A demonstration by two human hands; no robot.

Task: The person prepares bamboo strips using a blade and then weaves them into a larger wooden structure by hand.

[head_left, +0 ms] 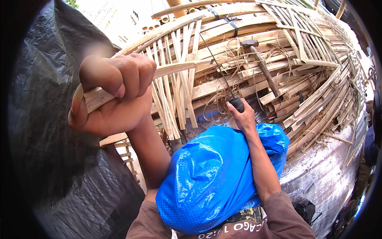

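Bamboo strip (pixel 175 69), clasped in left fingers (pixel 133 72)

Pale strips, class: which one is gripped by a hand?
The broad strip clenched in the left hand; no hand grips the others, as the right hand holds a black-handled tool.

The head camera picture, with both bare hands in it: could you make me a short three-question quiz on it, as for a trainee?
1. Which hand grips the pale, flat wooden strip?
2. True or false: the dark-headed hammer with a brown wooden handle lies on the pile of pale split strips.
3. Fill the gap: the right hand holds a long, thin tool by its ____ handle.

Key: 1. The left hand. 2. True. 3. Black.
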